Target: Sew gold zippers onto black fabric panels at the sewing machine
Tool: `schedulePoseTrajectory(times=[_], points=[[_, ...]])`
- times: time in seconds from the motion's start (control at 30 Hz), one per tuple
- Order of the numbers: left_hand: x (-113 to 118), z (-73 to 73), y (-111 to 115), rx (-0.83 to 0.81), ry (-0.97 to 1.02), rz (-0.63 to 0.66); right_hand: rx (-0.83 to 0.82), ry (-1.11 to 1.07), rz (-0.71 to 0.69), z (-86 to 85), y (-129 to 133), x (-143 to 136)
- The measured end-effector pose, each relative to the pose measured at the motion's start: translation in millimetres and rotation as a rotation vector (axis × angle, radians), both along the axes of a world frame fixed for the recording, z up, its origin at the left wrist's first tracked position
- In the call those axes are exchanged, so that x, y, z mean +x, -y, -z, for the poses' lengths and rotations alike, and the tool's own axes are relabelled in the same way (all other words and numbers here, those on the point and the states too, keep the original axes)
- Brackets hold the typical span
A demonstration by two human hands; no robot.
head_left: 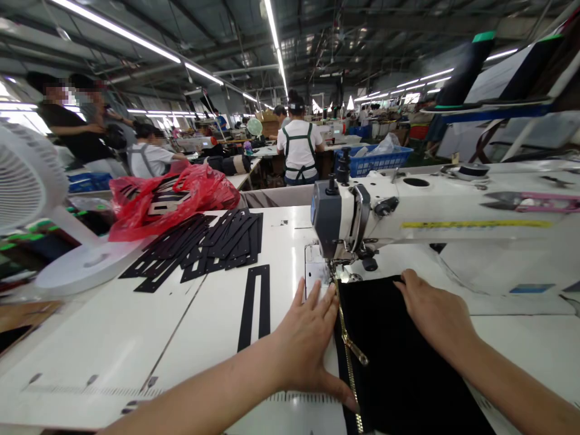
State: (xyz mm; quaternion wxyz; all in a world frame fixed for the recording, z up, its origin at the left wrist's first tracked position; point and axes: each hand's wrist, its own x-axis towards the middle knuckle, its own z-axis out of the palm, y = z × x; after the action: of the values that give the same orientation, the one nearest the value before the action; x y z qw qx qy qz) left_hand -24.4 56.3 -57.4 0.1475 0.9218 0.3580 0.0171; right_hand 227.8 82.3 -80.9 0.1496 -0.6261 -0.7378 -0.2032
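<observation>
On the white surface (97,356) in a sewing hall (317,36), black fabric (399,362) is lying before the sewing machine (453,205); your spread left hand (310,332) is touching its gold zipper (347,342), your right hand (435,311) is pinching the fabric's far right corner. The fabric's near end is running out of view; glare is obscuring the needle area (334,273).

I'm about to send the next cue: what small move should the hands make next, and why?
Probably ease the black fabric slightly forward into the sewing machine: the far end of the gold zipper lies by the needle area, the left hand is spread along the zipper, and the right hand is at the fabric's far right corner, so both seem placed to guide it.
</observation>
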Motion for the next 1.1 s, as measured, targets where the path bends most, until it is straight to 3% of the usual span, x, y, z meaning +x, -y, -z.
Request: schedulePoseTrajectory(times=[0.07,0.13,0.2,0.27,0.43,0.6,0.73,0.83,0.97,1.1], points=[[0,-0.2,0,0.000,-0.011,0.001,0.050,0.050,-0.077,-5.6,11,-13],[0,0.7,-1,-0.002,-0.021,-0.001,0.099,0.097,-0.281,-4.9,27,-26],[1,2.7,-1,0.000,-0.025,-0.006,0.050,0.132,-0.508,3.2,42,-35],[1,5.4,-1,0.007,-0.018,-0.004,-0.062,0.118,-0.586,13.8,52,-36],[1,8.2,0,0.037,0.019,0.002,-0.233,-0.082,-0.612,17.6,55,-31],[1,3.4,1,0.026,0.020,-0.004,-0.151,-0.272,-0.597,1.6,68,-48],[0,2.9,4,0.047,0.024,-0.007,-0.197,-0.369,-0.541,-7.4,80,-61],[0,3.3,3,0.047,0.039,-0.005,-0.180,-0.333,-0.566,-6.2,72,-59],[-1,-5.0,7,0.064,0.050,-0.001,-0.080,-0.106,-0.586,12.6,45,-51],[-10,-1.2,38,0.104,0.070,0.097,-0.160,-0.025,-0.584,28.5,35,-47]])
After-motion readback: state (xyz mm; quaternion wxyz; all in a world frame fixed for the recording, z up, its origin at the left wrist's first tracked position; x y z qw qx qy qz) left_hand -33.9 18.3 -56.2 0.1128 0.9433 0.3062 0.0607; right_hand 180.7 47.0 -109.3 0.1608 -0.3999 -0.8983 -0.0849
